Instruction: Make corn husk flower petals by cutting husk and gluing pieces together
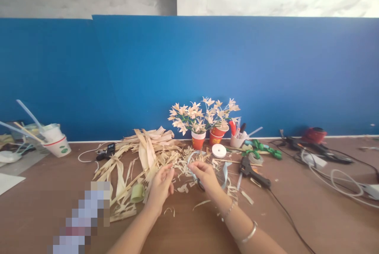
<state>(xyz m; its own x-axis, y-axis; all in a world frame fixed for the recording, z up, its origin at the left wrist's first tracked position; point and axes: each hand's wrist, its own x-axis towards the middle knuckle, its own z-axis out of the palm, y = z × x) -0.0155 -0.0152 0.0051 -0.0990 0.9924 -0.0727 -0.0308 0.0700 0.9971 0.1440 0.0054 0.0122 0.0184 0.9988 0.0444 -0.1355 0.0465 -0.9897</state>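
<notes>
The camera is on the person's head. It looks ahead and a bit down, across the table (183, 232) to the blue board (189, 64). The left hand (161, 185) and right hand (205, 175) are close; the board is farther back.

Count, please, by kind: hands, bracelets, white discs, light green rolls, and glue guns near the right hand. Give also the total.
Hands: 2 (left hand, right hand)
Bracelets: 2 (chain, bangle)
White disc: 1
Light green roll: 1
Glue gun near the right hand: 1
Total: 7
</notes>
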